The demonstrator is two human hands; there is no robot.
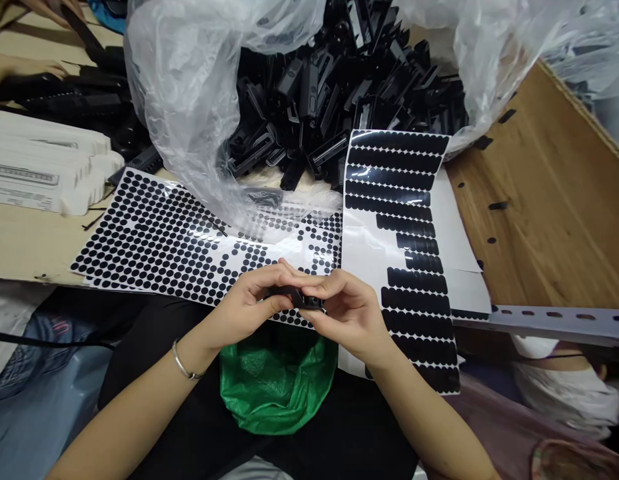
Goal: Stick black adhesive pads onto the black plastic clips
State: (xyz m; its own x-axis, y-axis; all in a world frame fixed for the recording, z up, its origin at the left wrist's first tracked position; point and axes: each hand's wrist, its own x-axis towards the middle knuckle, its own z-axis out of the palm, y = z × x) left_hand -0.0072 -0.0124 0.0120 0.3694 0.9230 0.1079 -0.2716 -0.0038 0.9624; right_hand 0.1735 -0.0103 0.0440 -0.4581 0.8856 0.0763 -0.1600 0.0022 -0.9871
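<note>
My left hand (252,297) and my right hand (346,310) meet over my lap, both pinched on one small black plastic part (302,298) held between the fingertips. A silver bracelet (182,363) circles my left wrist. Just behind my hands lies a white sheet of small round black stickers (164,240). To its right lies a sheet of long black strip stickers (414,267), partly peeled. Behind both sheets, a heap of black plastic parts (339,87) spills from a clear plastic bag (189,100).
A green plastic bag (276,380) sits open in my lap. White boxes (44,167) are stacked at the left. Another person's hand (34,67) rests at the far left among black parts. A wooden board (549,200) and a perforated metal rail (559,320) are at the right.
</note>
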